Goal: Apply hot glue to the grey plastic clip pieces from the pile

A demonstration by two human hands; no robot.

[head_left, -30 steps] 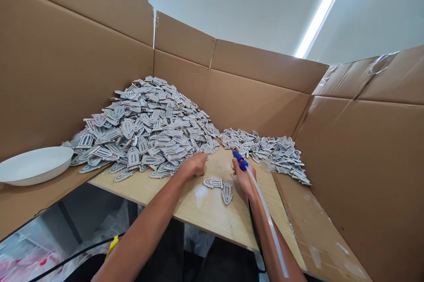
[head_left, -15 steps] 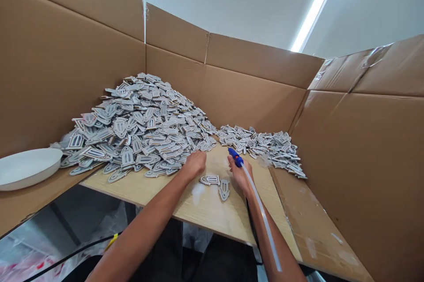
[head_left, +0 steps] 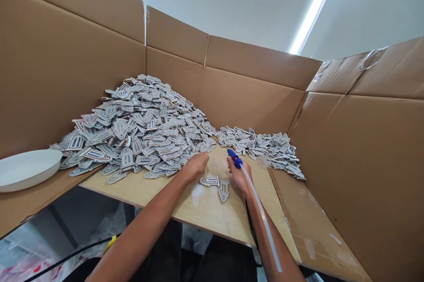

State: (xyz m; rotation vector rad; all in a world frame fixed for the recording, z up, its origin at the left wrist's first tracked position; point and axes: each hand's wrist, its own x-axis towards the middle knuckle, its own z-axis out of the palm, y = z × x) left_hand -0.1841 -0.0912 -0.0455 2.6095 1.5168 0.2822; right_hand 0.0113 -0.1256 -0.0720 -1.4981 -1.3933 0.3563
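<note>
Left hand: the left hand (head_left: pixel 195 165) lies palm down on the tabletop (head_left: pixel 155 189) at the near edge of the big heap, fingers curled loosely over the pieces there; whether its grip pinches one of them cannot be told.
Right hand: the right hand (head_left: pixel 239 175) has its grip closed around a blue glue gun (head_left: pixel 234 157), nozzle pointing away from the person toward the far cardboard wall.
Glue stick: a clear glue stick (head_left: pixel 263 220) runs back from the gun along the right forearm toward the camera.
Loose pieces: two grey arch-shaped cutouts (head_left: pixel 216 184) lie flat on the bare tabletop between the two hands, just beside each other, one lengthwise, one crosswise.
Big heap: a large heap of grey cutouts (head_left: pixel 139 125) rises left of centre against the cardboard.
Small heap: a lower spread of grey cutouts (head_left: pixel 265 146) lies on the right, beyond the gun tip, near the right wall.
Bowl: a white shallow bowl (head_left: pixel 26 168) sits far left on a cardboard flap, well apart from the hands.
Surround: tall cardboard walls (head_left: pixel 251 96) fence the tabletop on three sides.
Below: a black cable with a yellow tag (head_left: pixel 111 242) shows under the tabletop edge.
</note>
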